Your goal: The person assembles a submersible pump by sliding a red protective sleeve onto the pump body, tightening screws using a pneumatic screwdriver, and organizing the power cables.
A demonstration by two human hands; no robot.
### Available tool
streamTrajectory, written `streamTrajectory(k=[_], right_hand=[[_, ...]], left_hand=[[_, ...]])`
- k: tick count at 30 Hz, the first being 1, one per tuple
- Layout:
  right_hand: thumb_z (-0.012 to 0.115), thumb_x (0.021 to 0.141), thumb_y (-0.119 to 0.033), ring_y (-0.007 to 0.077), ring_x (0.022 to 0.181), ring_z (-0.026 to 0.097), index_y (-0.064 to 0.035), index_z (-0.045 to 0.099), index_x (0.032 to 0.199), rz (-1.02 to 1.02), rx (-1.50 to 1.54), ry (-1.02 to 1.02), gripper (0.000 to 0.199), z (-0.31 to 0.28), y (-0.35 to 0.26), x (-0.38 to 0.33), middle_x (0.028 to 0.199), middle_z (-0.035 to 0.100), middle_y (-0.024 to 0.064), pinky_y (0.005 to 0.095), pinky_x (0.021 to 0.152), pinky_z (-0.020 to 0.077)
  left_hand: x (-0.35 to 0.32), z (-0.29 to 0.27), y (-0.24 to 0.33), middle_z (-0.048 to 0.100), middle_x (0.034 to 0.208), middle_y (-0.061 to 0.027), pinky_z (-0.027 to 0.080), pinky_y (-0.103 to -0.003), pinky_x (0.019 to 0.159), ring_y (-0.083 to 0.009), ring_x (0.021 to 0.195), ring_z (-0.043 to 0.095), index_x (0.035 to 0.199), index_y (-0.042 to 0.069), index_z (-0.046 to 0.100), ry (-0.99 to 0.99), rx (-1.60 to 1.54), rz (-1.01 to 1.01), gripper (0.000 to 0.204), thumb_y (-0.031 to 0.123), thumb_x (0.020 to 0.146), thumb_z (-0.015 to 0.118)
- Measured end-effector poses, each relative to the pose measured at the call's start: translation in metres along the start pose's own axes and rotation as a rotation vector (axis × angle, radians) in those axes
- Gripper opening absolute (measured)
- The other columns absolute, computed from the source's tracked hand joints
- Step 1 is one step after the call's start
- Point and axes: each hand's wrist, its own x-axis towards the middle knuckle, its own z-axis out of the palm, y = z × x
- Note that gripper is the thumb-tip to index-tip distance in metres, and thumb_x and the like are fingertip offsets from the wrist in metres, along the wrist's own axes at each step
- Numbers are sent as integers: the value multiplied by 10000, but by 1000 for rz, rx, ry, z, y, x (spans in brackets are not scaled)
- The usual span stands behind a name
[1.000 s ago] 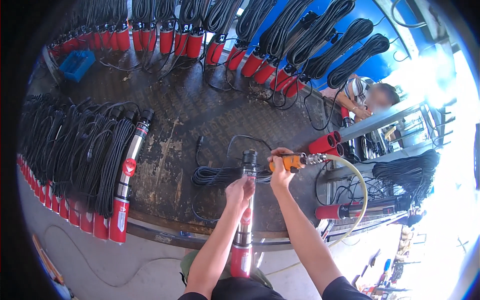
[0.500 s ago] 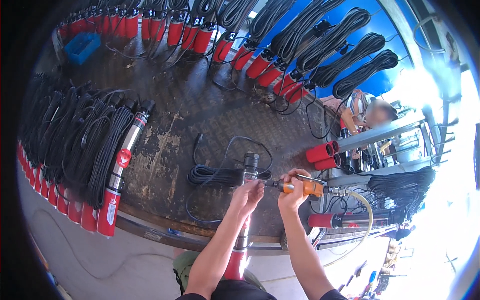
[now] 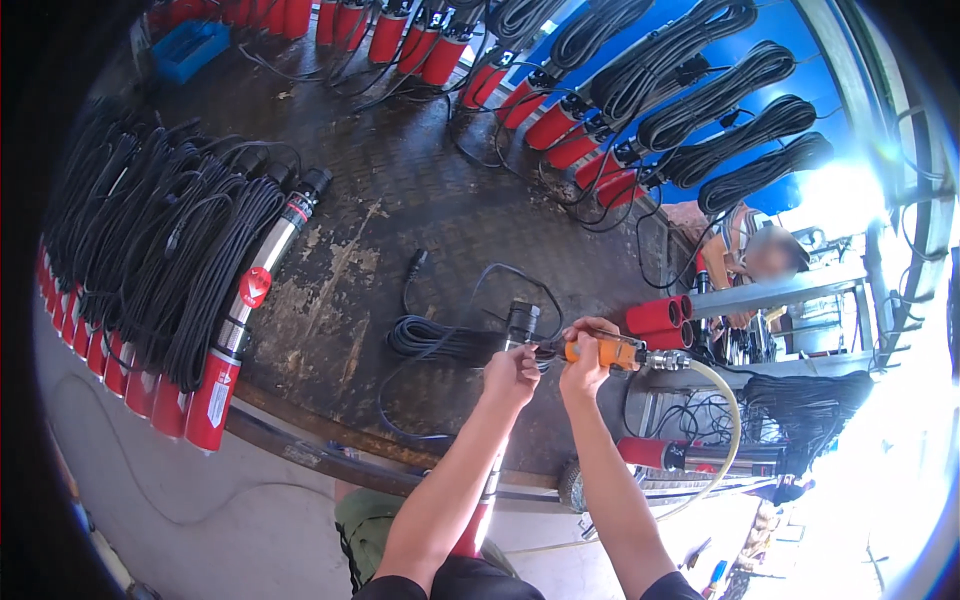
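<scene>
My right hand is wrapped round an orange pneumatic screwdriver with a pale air hose at its back end. The screwdriver lies roughly level, its front end pointing left toward my left hand. My left hand is closed against a steel tubular pump, just below its black cap; what its fingers pinch, if anything, is hidden. The pump leans over the table edge toward me, its red lower end between my forearms. A coiled black cable lies on the table left of the pump.
Many red-ended pumps with bundled black cables stand at the left; more line the back. A blue bin sits far left. Red tubes lie at right by a metal frame. Another person is beyond it.
The whole view has shifted, so the table's things sit further right. The screwdriver's front end is closer to the pump, and my left fingers are curled more tightly.
</scene>
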Motion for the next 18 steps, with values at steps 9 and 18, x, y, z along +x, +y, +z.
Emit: streamTrajectory(k=[9,18], right_hand=[[517,850,45,170,762,606,-19,538,991,-24,-149,-128,156,11,-2,2,881,590,97,340,783,535],[545,859,8,150,739,601,-41,543,979,-48,-209,63,129,18,7,-3,868,594,76,286,720,507]], left_hand=[[-61,-38,-22,580,570,-43,358,-267,403,-111,420,500,756,-10,648,81,1005,613,276,179,953,604],[-167,-147,-54,469,1191,-214,393,-518,958,-416,1115,473,1307,-28,413,382,2043,1080,824,266,689,871]])
